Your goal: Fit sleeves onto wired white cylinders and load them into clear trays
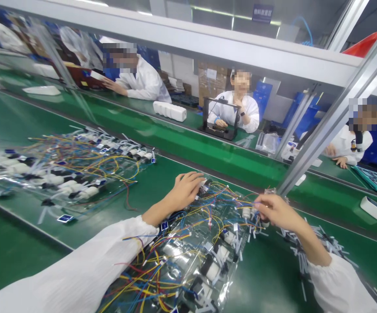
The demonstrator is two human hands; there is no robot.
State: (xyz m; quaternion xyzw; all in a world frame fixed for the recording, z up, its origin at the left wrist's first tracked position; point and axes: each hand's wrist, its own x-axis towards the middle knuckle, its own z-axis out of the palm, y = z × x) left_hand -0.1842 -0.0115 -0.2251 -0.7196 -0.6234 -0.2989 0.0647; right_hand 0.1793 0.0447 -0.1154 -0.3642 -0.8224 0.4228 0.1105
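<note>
A clear plastic tray [175,250] lies in front of me, holding several small black-and-white cylindrical parts [213,270] with red, blue and yellow wires [157,271]. At its far end, my left hand [188,190] curves over a small white wired part [204,185], thumb and fingers closed about it; the fingertips are partly hidden. My right hand [275,211] pinches thin wires [252,202] at the tray's far right corner. Just below those fingertips is another white cylindrical part [246,213].
More wired parts in clear trays [74,174] lie at left on the green bench [156,182]. White strips [328,243] are scattered beneath my right forearm. A metal post [319,108] rises beyond my right hand. Co-workers in white sit across the green belt [188,143].
</note>
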